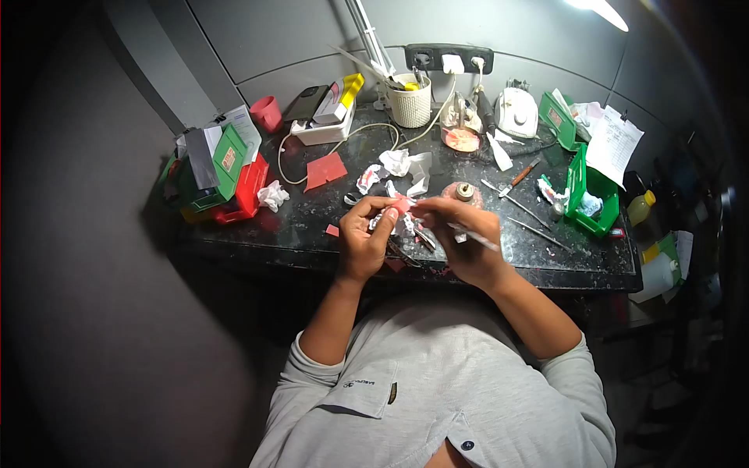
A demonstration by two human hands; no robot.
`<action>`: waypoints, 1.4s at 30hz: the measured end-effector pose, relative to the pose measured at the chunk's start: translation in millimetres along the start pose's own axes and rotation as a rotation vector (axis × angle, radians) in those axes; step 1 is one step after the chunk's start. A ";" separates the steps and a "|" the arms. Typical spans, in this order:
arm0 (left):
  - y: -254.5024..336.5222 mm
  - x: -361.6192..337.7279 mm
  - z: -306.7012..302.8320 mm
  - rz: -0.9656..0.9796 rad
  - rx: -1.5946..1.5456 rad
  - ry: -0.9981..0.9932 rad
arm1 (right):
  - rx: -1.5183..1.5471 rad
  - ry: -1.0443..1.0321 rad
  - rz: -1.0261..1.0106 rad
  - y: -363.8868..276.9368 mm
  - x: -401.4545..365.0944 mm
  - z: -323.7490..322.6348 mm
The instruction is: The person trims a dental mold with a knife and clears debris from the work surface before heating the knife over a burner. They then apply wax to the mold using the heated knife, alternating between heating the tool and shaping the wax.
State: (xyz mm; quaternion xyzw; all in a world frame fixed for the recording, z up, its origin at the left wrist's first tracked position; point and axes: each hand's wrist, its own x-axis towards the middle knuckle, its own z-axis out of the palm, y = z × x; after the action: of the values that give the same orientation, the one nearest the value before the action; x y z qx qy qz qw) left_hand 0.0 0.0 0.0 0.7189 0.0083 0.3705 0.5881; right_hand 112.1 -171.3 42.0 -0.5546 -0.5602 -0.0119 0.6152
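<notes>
My left hand [367,238] is closed on a small pink piece [402,204], with the thumb and fingers pinching it. Close on its right is my right hand [466,238], its fingers curled around a thin pale tool [474,236] that slants down to the right. The fingertips of my right hand reach toward the pink piece; whether they touch it cannot be made out. Crumpled white paper [396,162] lies behind the hands, and a burner with a metal top [465,192] stands just beyond my right hand.
A pink sheet [325,170] lies left of the papers. Behind stand a white pen cup [409,105] and a white box [324,132]. Metal tools [530,209] and a green bin [594,226] are at the right. Red [251,191] and green bins stand at the left.
</notes>
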 end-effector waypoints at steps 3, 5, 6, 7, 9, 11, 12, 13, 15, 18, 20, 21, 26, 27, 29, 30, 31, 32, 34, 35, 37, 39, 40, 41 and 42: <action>4.1 1.0 9.6 -0.024 -0.051 0.044 | -0.115 -0.057 -0.101 -7.3 6.3 4.7; 7.8 1.5 12.6 -0.031 -0.196 0.094 | -0.160 -0.043 -0.233 -4.4 5.6 12.5; 6.7 1.1 11.8 -0.034 -0.198 0.093 | -0.160 -0.071 -0.221 -1.7 2.7 12.6; 5.4 1.0 10.5 -0.028 -0.177 0.091 | -0.161 -0.072 -0.218 0.3 -0.4 14.8; 5.4 1.0 9.1 -0.018 -0.159 0.087 | -0.167 -0.048 -0.199 2.4 -4.7 18.9; 8.5 0.0 8.7 -0.029 -0.202 0.051 | -0.179 -0.047 -0.194 1.1 -4.7 20.0; 10.3 0.2 8.7 -0.027 -0.202 0.052 | -0.189 -0.045 -0.190 0.6 -4.4 20.8; 12.4 0.5 8.7 -0.025 -0.196 0.044 | -0.188 -0.046 -0.192 -0.6 -4.2 21.4; 14.5 1.1 8.2 -0.020 -0.191 0.041 | -0.208 -0.018 -0.184 -3.2 -4.5 21.8; 14.9 3.2 6.4 -0.039 -0.151 0.037 | -0.228 0.014 -0.171 -2.4 -5.3 20.5; 12.3 2.4 3.1 -0.082 -0.153 -0.010 | -0.226 0.027 -0.189 -2.0 -3.9 18.2; 9.5 2.8 1.7 -0.082 -0.154 -0.009 | -0.223 0.043 -0.206 -2.2 -3.1 17.1; 10.8 5.5 -2.0 -0.008 -0.103 -0.102 | -0.208 0.043 -0.202 -3.5 -0.3 8.6; 14.5 4.7 0.0 -0.008 -0.103 -0.099 | -0.202 0.022 -0.184 -2.7 0.4 5.6; 21.4 2.0 5.1 -0.074 -0.298 -0.032 | -0.194 -0.004 -0.168 -2.0 3.2 -0.6; 22.4 1.9 4.8 -0.074 -0.299 -0.028 | -0.188 -0.037 -0.143 -3.0 5.1 -4.5; 22.9 2.1 4.0 -0.069 -0.320 -0.047 | -0.183 -0.070 -0.118 -3.9 6.7 -6.9; 22.9 2.5 3.2 -0.064 -0.341 -0.068 | -0.157 -0.065 -0.116 -4.2 7.9 -7.8; 17.5 4.2 -0.3 -0.070 -0.339 -0.094 | -0.137 -0.071 -0.115 -4.5 7.7 -8.5; 14.5 5.1 -1.9 -0.076 -0.336 -0.122 | -0.117 -0.075 -0.116 -4.7 7.4 -8.5; 14.1 6.2 -4.0 -0.055 -0.322 -0.151 | -0.100 -0.096 -0.124 -7.3 7.7 -7.1; 17.4 6.4 -5.7 -0.094 -0.277 -0.218 | -0.086 -0.115 -0.132 -6.5 6.7 -4.5; 19.8 2.9 -4.0 -0.218 -0.375 -0.203 | -0.053 -0.126 -0.133 -3.4 5.5 -2.7; 18.4 2.5 -3.8 -0.219 -0.376 -0.202 | -0.021 -0.136 -0.135 -1.4 4.9 -1.7; 16.4 2.4 -3.9 -0.205 -0.369 -0.197 | -0.020 -0.137 -0.134 -1.0 4.6 -2.1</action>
State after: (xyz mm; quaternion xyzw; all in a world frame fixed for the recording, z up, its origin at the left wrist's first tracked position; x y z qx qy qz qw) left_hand -7.3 -0.8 15.3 0.6273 -0.0440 0.2321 0.7421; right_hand 114.5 -170.3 46.4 -0.5217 -0.6366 -0.0208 0.5676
